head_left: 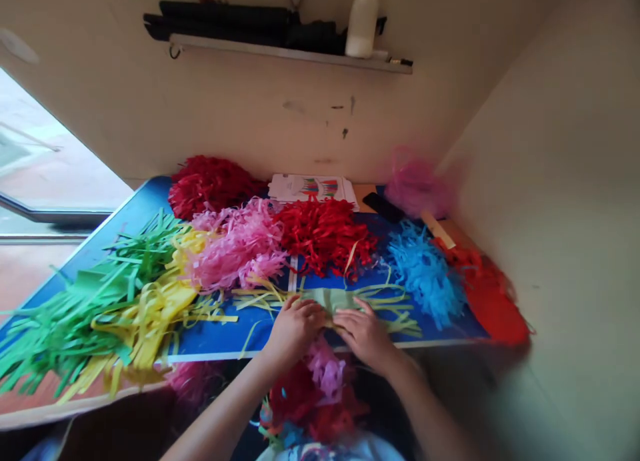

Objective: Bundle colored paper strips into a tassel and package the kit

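Note:
A pale yellow-green sheet of fringed paper [330, 298] lies near the table's front edge, its cut strips spreading left and right from a solid middle. My left hand [299, 320] has its fingers curled over the left side of that middle. From the right, my right hand [361, 329] grips the sheet's near edge, with one finger lifted a little. The near edge looks folded or rolled between both hands, but the fingers hide part of it. Right behind the sheet sit a red tassel bunch [327, 238] and a pink tassel bunch [240, 244].
Green fringed paper [95, 301] and yellow fringed paper [160, 308] cover the table's left. A blue bunch [427, 271], red paper [495, 301] and a black phone [383, 208] lie right. Further back are a dark red bunch [213, 186] and printed card [313, 188]. A shelf [290, 53] hangs above.

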Motion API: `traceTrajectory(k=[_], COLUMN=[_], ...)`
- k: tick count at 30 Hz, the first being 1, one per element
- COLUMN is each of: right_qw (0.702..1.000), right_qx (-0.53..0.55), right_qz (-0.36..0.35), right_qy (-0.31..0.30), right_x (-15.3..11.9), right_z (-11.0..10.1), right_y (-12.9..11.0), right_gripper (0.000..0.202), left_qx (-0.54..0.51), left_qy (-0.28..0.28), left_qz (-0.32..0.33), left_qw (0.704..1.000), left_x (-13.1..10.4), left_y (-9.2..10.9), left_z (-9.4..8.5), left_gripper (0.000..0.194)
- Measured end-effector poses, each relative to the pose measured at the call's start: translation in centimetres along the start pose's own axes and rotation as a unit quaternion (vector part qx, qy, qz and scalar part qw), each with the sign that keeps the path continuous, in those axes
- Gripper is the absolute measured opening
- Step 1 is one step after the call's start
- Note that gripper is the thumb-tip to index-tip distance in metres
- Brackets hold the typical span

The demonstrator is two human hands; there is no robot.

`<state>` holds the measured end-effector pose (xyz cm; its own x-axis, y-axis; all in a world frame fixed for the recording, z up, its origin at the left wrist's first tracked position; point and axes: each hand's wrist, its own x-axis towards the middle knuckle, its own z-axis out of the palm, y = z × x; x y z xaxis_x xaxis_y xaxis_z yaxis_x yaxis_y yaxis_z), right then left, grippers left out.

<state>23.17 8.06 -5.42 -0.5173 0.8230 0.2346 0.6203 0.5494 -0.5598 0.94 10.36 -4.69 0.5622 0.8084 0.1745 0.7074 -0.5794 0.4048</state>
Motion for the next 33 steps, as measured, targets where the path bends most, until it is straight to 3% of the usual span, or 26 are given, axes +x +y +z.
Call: traceTrajectory(k=[5,8,11,16,19,21,27,33], right_qw=[0.994,0.985,0.983,0.986,0.986,0.983,0.963,0.951], right_qx=[-0.018,-0.043,-0.056,-0.055,-0.061,-0.074,-0.123,-0.154], right_qz=[0.106,0.158,0.165,0.15,0.147,0.163,0.231,0.262], right_qy=[0.023,0.044,0.054,0.047,0.043,0.05,0.066,0.055], right_x=[1.5,1.9,2.5,2.5,2.3,2.3,3.1,3.6], right_z=[1.1,1.1,1.3,1.1,0.7,0.6,1.2,1.3], right_y=[1.4,1.7,1.6,1.9,2.0,2.0,2.1,2.4], right_gripper=[0.021,0.026,0.025,0.026,0.025,0.026,0.023,0.021], left_qx=[-0.051,-0.051,-0.048,-0.039,-0.047,-0.047,0.026,0.09], left_qy=[0.014,0.027,0.032,0.027,-0.035,-0.062,-0.061,-0.068], left_qz=[-0.088,-0.119,-0.108,-0.084,-0.063,-0.084,-0.173,-0.206], left_qw=[0.995,0.991,0.992,0.995,0.996,0.994,0.983,0.972], left_x=[-1.6,-1.4,0.0,2.2,3.0,3.2,4.0,5.0], left_y=[-2.1,-2.5,-2.0,-1.5,-1.8,-2.0,-1.9,-1.1], left_z=[0.1,0.1,-0.2,-1.1,-1.1,-0.8,0.3,0.7], left_gripper=[0.023,0.027,0.021,0.041,0.018,0.013,0.029,0.033])
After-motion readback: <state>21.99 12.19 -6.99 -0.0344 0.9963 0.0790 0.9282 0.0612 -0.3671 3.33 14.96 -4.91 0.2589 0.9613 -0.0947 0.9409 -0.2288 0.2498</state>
